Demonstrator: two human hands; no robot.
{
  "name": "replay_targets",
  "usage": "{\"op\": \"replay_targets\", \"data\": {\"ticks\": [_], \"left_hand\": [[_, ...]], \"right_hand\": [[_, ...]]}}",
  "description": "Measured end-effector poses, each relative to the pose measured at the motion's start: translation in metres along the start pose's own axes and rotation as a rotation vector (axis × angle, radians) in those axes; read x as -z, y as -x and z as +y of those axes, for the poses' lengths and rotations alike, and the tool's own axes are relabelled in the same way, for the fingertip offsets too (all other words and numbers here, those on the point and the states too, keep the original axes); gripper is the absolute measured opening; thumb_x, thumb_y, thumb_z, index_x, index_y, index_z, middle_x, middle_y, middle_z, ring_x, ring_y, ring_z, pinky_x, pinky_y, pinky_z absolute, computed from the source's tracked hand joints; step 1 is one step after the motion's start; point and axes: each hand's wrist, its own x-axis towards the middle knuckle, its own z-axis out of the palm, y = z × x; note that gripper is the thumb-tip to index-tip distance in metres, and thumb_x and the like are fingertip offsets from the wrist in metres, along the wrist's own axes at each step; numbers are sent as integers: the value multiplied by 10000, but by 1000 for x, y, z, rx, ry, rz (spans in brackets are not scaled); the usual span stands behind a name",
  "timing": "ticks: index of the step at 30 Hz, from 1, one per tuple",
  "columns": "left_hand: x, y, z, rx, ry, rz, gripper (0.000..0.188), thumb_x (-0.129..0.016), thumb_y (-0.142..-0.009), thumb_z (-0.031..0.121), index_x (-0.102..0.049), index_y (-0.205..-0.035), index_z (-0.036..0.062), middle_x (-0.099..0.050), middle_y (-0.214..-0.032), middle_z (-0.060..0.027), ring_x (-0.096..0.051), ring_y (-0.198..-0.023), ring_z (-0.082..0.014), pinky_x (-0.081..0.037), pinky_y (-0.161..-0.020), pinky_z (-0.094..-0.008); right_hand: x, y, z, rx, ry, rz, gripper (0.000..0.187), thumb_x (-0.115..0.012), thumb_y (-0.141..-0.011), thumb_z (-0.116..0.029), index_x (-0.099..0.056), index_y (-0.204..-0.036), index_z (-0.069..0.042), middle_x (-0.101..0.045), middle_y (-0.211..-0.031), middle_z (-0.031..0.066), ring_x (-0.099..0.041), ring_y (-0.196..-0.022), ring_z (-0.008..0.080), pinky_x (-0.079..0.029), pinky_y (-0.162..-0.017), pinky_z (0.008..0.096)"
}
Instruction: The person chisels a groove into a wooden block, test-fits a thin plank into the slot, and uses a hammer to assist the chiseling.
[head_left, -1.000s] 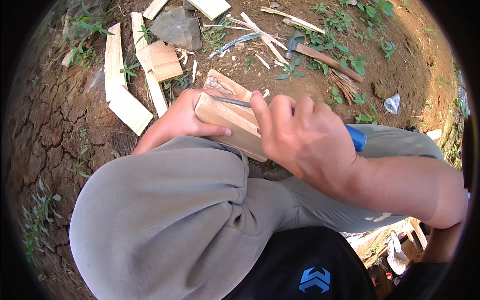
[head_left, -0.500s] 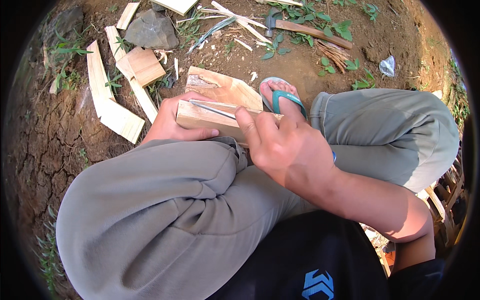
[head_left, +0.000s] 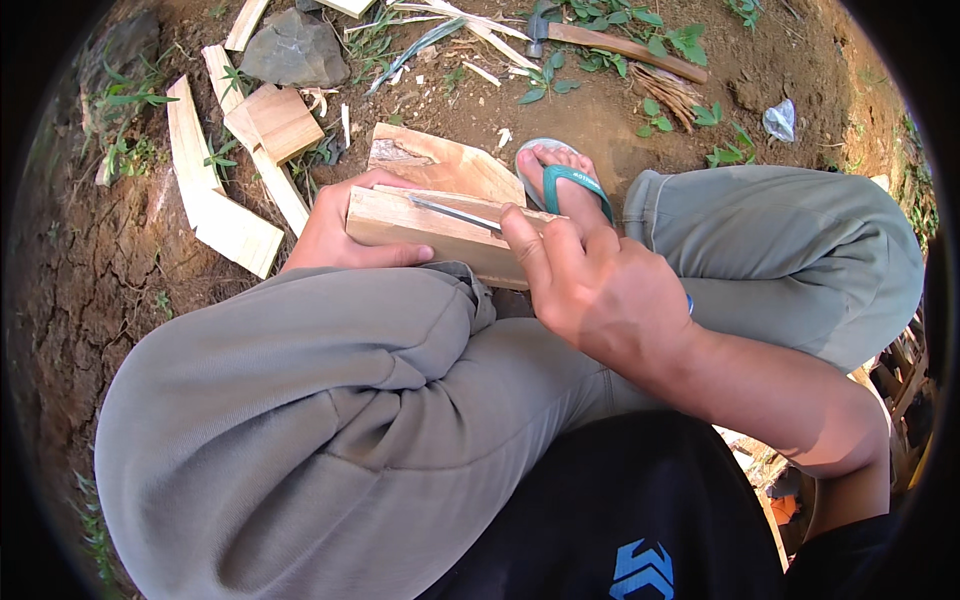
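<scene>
One wooden block (head_left: 470,253) has grey trousers (head_left: 300,400) on its near side; the left hand (head_left: 343,235) grips its left end, likely for steadiness, while the right hand (head_left: 610,285) grasps a metal-shafted tool (head_left: 455,214) along its top, probably for control.

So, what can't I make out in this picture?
All in the head view:
The metal tool's blue handle: mostly hidden by the right hand.
Most of the left hand's fingers: behind the wooden block.
The pale board's far end: cut off by the upper edge.
The orange thing, lower right: too small to identify.
</scene>
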Motion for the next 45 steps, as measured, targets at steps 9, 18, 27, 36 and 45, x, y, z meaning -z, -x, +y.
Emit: {"op": "replay_targets", "data": {"ticks": [9,18,27,36,45], "left_hand": [[-6,0,3,21,12,9,520,-907,-730,82,-645,-1166,-23,-744,-1072,-107,-686,-1038,-150,-525,-943,-312],[-6,2,6,39,-4,14,525,-907,-735,95,-643,-1173,-23,-744,-1073,-101,-682,-1029,-137,-524,-939,-306],[-7,3,9,83,-7,11,532,-877,-725,101,-624,-1178,-17,-715,-1063,-81,-644,-1020,-139,-492,-927,-313],[-7,4,0,7,40,39,504,-913,-730,87,-641,-1144,-2,-724,-1047,-73,-654,-997,-119,-524,-903,-302],[-4,6,-7,-21,33,41,510,-914,-731,83,-640,-1150,-13,-722,-1061,-71,-659,-988,-121,-523,-898,-297]], "right_hand": [[1,30,0,-7,105,-90,421,-650,-848,-117,-719,-1263,-98,-463,-726,18,-474,-527,125,-396,-425,269],[-1,51,6,-26,164,-116,380,-654,-869,-121,-710,-1244,-104,-446,-716,10,-493,-517,115,-411,-389,263],[8,62,11,-23,192,-222,404,-650,-862,-117,-695,-1263,-99,-478,-725,16,-518,-526,117,-428,-403,264],[22,69,9,-79,234,-393,494,-627,-845,-150,-617,-1335,-80,-486,-762,1,-582,-589,113,-496,-477,265],[29,75,12,-156,207,-463,244,-646,-834,-123,-612,-1074,-92,-536,-739,5,-626,-582,135,-506,-469,279]]}}
